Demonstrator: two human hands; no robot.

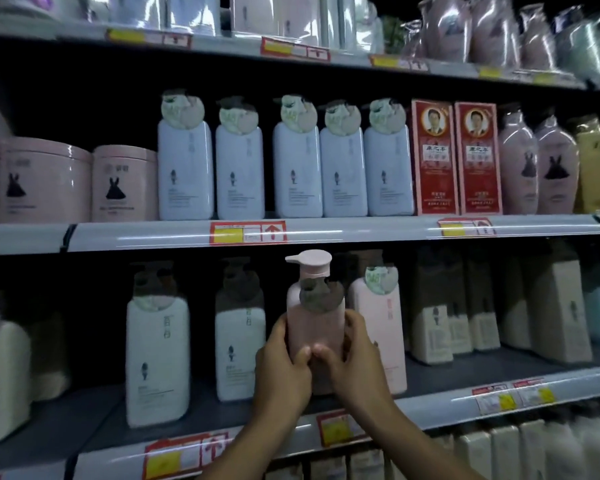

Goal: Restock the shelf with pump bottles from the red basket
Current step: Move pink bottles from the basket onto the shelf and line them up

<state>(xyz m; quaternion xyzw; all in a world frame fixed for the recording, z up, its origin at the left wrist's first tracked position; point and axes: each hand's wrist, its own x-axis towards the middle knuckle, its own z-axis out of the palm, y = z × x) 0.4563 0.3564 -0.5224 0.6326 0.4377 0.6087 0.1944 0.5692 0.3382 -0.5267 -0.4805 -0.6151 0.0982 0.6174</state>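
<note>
A pink pump bottle (315, 323) stands upright at the front of the lower shelf (440, 407), its pump head pointing left. Both of my hands grip its lower body: my left hand (282, 372) on its left side, my right hand (355, 358) on its right, thumbs meeting at the front. Right beside it stands another pink pump bottle (381, 327). To its left are two white pump bottles (157, 358) (239, 344). The red basket is out of sight.
The shelf above (326, 232) holds several pale blue pump bottles (298, 168), two pink tubs (123, 183) and red boxes (458, 157). Tan boxes (433, 323) fill the lower shelf's right side. A dark gap (94, 341) lies left of the white bottles.
</note>
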